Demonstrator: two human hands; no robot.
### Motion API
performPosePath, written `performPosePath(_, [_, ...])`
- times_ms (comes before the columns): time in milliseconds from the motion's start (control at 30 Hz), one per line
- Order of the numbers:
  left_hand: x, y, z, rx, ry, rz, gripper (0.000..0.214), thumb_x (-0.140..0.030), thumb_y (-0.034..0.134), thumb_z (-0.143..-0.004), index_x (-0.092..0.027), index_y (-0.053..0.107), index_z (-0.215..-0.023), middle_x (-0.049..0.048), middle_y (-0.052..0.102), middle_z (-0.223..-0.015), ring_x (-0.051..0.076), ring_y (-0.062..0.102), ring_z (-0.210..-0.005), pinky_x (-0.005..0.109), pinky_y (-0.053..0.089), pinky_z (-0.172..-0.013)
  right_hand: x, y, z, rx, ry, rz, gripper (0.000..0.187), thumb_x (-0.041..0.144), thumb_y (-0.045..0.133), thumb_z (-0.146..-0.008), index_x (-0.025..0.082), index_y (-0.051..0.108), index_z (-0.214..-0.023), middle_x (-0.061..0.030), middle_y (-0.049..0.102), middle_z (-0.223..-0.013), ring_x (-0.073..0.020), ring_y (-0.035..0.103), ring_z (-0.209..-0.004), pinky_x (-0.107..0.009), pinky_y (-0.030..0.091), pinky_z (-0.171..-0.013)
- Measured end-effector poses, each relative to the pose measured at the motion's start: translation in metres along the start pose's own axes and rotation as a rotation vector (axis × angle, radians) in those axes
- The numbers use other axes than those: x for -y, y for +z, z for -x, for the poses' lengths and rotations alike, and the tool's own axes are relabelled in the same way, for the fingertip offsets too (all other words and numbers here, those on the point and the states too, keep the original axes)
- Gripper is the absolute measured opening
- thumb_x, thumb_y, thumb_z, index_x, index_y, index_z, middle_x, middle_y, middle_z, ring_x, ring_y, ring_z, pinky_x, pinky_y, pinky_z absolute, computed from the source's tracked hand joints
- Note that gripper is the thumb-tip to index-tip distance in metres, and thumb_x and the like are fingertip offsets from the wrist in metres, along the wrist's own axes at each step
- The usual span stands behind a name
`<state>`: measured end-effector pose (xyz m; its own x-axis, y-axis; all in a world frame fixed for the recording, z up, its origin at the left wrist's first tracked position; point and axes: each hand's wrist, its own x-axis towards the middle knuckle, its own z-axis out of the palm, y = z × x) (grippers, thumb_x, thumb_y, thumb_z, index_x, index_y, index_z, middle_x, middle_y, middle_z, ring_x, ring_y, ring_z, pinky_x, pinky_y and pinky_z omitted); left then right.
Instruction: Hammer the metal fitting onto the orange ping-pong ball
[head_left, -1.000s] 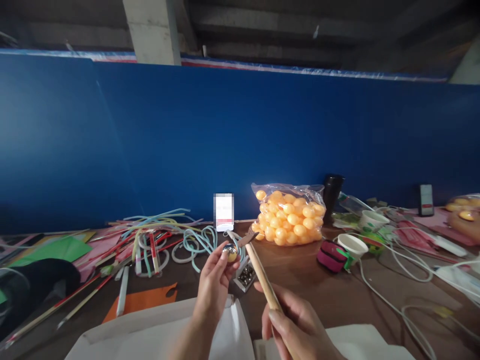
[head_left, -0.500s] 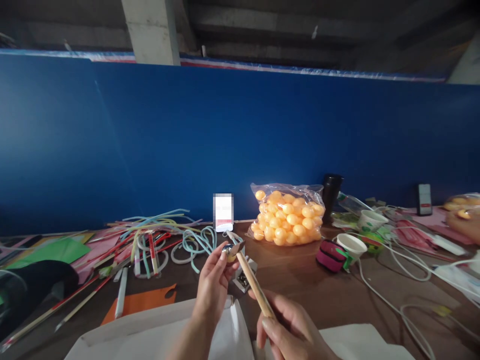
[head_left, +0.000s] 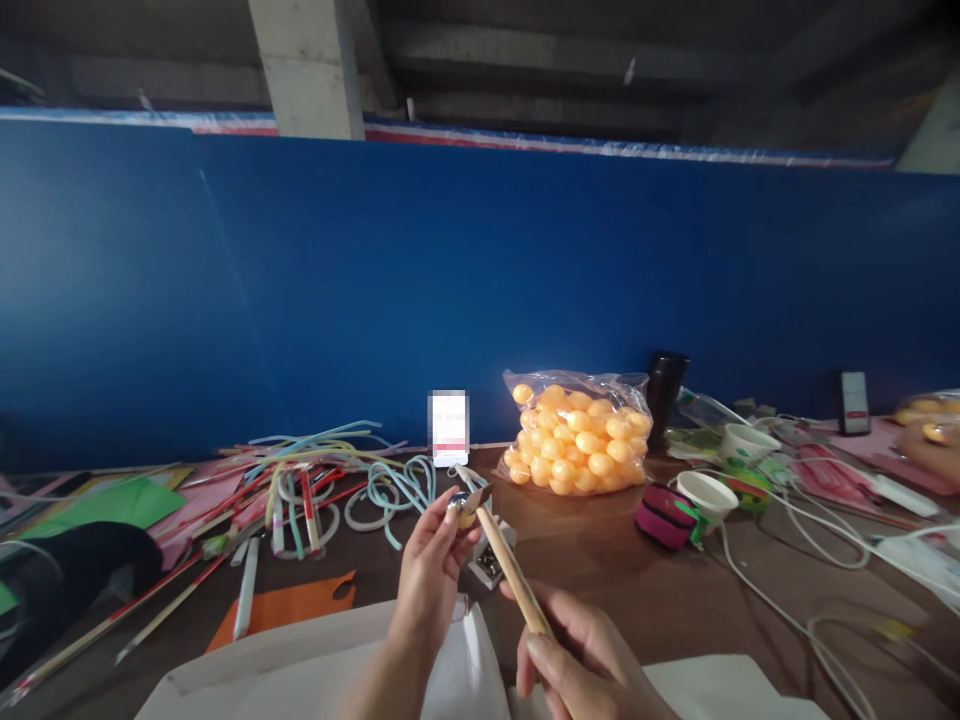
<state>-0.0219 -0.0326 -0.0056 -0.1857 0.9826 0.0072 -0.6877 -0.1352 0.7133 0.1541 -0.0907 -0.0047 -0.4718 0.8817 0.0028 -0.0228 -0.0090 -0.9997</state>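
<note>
My left hand [head_left: 429, 562] is closed, its fingertips pinching a small shiny silver round piece [head_left: 457, 503] with some yellow showing below it. My right hand [head_left: 583, 648] is wrapped around the wooden handle of a hammer [head_left: 516, 580]. The hammer's dark metal head lies against or right beside the silver piece; I cannot tell whether they touch. Just behind the handle stands a small box [head_left: 489, 568] of little metal parts, partly covered by my fingers and the handle.
A clear bag of orange balls [head_left: 577, 445] stands behind my hands, beside a black bottle [head_left: 666, 400]. A phone [head_left: 450, 430] leans at the blue panel. Coiled tubes [head_left: 401, 487] and sticks crowd the left. A magenta pouch [head_left: 665, 517], paper cup [head_left: 707, 495] and white cables [head_left: 772, 595] lie right.
The whole view has shifted slightly, so everything appears a little lower and further right. Both hands keep the same hold, with hardly any motion between the hammer head and the silver piece.
</note>
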Motion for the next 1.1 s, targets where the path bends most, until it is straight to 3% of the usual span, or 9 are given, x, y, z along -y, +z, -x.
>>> performPosePath(567, [0.0016, -0.0013, -0.002, -0.036, 0.011, 0.006, 0.037, -0.022, 0.075, -0.074, -0.016, 0.067, -0.109, 0.0086, 0.073, -0.095, 0.016, 0.07, -0.083, 0.025, 0.057, -0.074, -0.0027, -0.0017, -0.004, 0.018, 0.007, 0.003, 0.067, 0.059, 0.057, -0.085, 0.008, 0.048, -0.127, -0.0027, 0.064, -0.067, -0.0043, 0.041, -0.039, -0.017, 0.026, -0.036])
performPosePath(1100, [0.0011, -0.0051, -0.003, 0.002, -0.012, 0.055, 0.036, -0.022, 0.071, -0.078, -0.016, 0.065, -0.113, 0.0091, 0.073, -0.098, 0.017, 0.071, -0.085, 0.025, 0.057, -0.076, 0.0002, -0.0015, -0.0009, 0.004, -0.019, -0.062, 0.066, 0.058, 0.059, -0.085, 0.009, 0.05, -0.127, -0.0031, 0.065, -0.068, -0.0042, 0.041, -0.04, -0.017, 0.028, -0.038])
